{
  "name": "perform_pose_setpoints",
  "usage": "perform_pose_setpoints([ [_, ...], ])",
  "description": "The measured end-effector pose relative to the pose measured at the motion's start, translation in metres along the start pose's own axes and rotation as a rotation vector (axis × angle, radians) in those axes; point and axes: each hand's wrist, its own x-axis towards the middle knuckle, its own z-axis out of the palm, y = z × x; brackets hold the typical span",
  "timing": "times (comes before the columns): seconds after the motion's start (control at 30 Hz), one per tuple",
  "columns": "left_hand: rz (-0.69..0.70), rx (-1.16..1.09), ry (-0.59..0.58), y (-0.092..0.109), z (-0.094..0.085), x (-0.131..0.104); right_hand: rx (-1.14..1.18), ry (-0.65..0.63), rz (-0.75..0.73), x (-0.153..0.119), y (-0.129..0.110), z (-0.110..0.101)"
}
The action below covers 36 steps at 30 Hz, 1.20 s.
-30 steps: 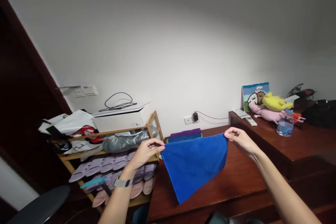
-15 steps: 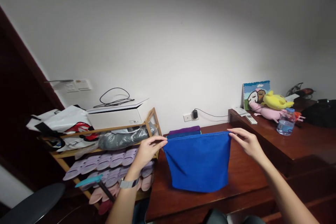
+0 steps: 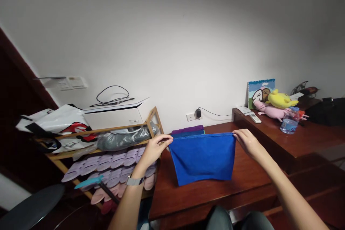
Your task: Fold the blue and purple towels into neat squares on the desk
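A bright blue cloth [image 3: 203, 158] hangs stretched between my hands over the reddish-brown wooden table [image 3: 172, 201]. My left hand [image 3: 157, 148] pinches its upper left corner, and a watch is on that wrist. At the upper right corner, the fingers of my right hand [image 3: 247, 143] are closed on the same cloth. Its top edge runs nearly straight, and its lower edge hangs close above or against the tabletop; which one I cannot tell. Behind it, partly hidden, lies a stack of folded cloths [image 3: 188, 129], purple on top with blue and green below.
On the left, a wooden rack [image 3: 61, 166] holds slippers, bags and a white box [image 3: 115, 115] with a black cable. The raised surface at right [image 3: 304, 143] carries a water bottle [image 3: 290, 121], plush toys, a remote and a picture. A charger is plugged into the wall.
The cloth's lower edge has risen in view and shifted, with its lower left corner now more pointed. My right fingers are more closed at the corner. The camera view has shifted slightly.
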Motion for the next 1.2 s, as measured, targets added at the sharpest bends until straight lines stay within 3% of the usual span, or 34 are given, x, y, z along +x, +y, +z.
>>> perform_pose_setpoints([
  [0.27,0.116,0.129,-0.073,-0.006,0.016,0.007,-0.134,-0.077,0.033,-0.006,0.005,0.008],
  [0.5,0.106,0.085,-0.035,-0.009,0.022,0.008,-0.09,-0.07,0.031,-0.002,0.001,0.005],
  [0.63,0.068,0.023,-0.013,-0.006,0.019,0.009,0.153,-0.042,0.105,-0.002,0.002,0.002],
  [0.77,0.001,-0.036,-0.008,-0.005,0.015,0.01,0.311,-0.092,0.135,-0.002,0.002,-0.003],
  [0.9,-0.023,-0.065,0.008,-0.002,0.011,0.007,0.356,-0.082,0.161,-0.001,-0.003,-0.014],
  [1.2,0.082,-0.039,0.025,0.005,0.001,0.001,0.335,-0.032,0.18,0.003,-0.012,-0.037],
])
